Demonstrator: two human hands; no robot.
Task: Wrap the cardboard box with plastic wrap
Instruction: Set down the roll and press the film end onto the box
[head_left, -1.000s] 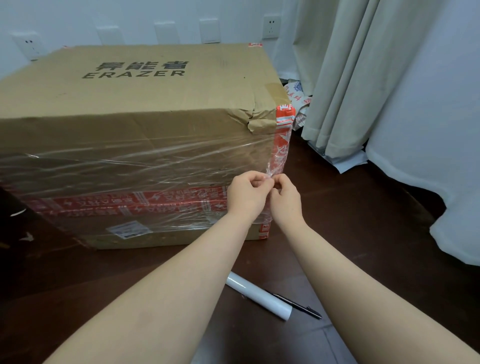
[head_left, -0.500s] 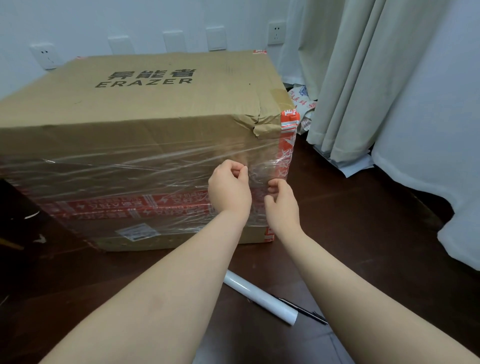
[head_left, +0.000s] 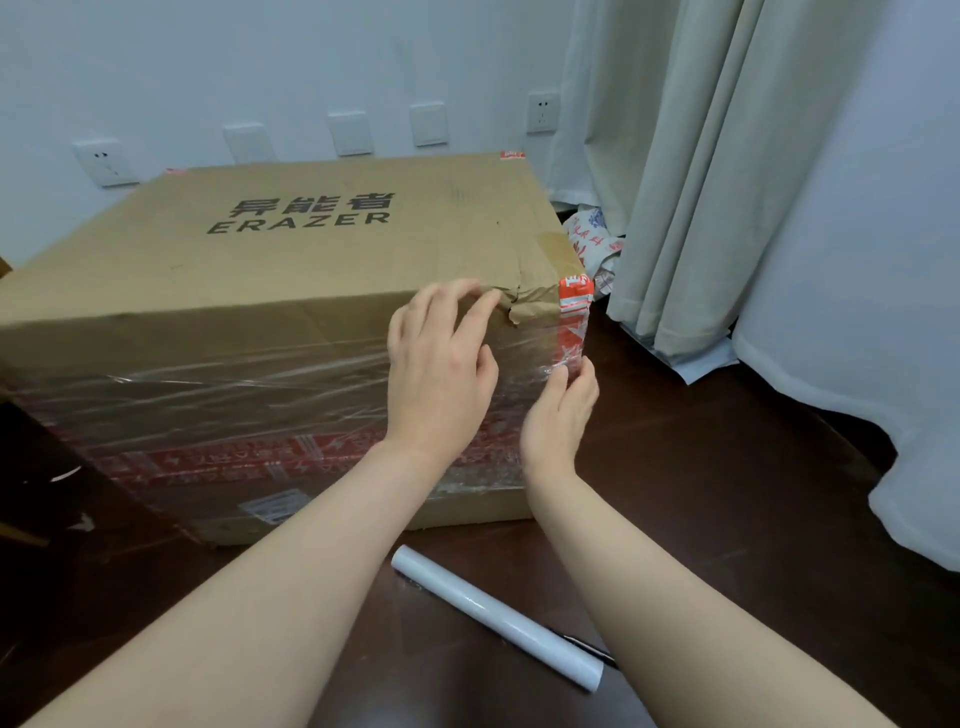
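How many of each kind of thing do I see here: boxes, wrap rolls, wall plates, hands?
Cardboard box: 1
Plastic wrap roll: 1
Wall plates: 5
Hands: 2, left hand, right hand
Total: 9

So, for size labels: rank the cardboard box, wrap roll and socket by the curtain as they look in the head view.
1. cardboard box
2. wrap roll
3. socket, though it is farther away, so its true size is unsure

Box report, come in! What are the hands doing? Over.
Left hand open near box top edge; right hand open, at wrapped corner. Plastic wrap bands front, top bare. Roll on floor, nothing blocking.
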